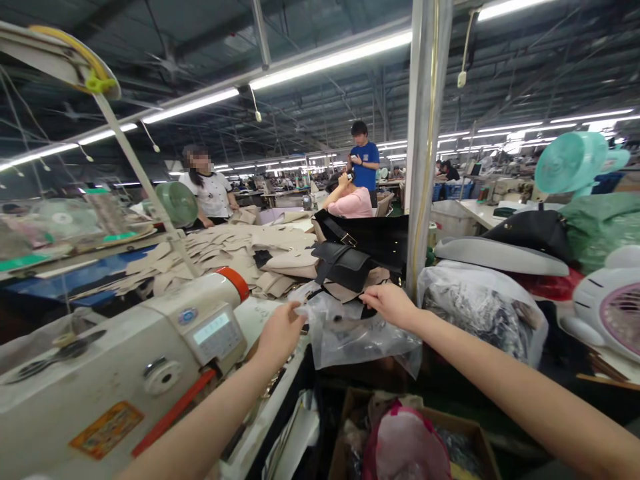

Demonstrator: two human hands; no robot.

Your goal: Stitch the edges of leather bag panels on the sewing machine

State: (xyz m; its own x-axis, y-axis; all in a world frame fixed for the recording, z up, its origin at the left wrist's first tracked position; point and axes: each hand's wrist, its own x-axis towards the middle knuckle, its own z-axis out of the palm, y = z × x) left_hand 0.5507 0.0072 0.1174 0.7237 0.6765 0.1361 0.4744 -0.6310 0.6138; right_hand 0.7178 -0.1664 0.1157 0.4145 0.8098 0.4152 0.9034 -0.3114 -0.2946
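Observation:
My left hand [281,331] pinches the edge of a clear plastic bag [345,343] beside the sewing machine. My right hand [391,304] is closed at the bag's far side, its fingertips against a small dark edge that I cannot make out. Between and just beyond the hands lie a black flap piece with a strap [345,265] and some beige pieces. Behind them a larger black bag part with a buckle [373,237] leans near the metal post. What the plastic bag contains is only partly visible.
A white sewing machine [120,373] stands at left. Beige cut pieces [225,247] cover the table ahead. A metal post [425,153] rises right of centre, beside a filled plastic bag [480,310]. Below is a cardboard box [480,450] with a pink item. Several people are farther back.

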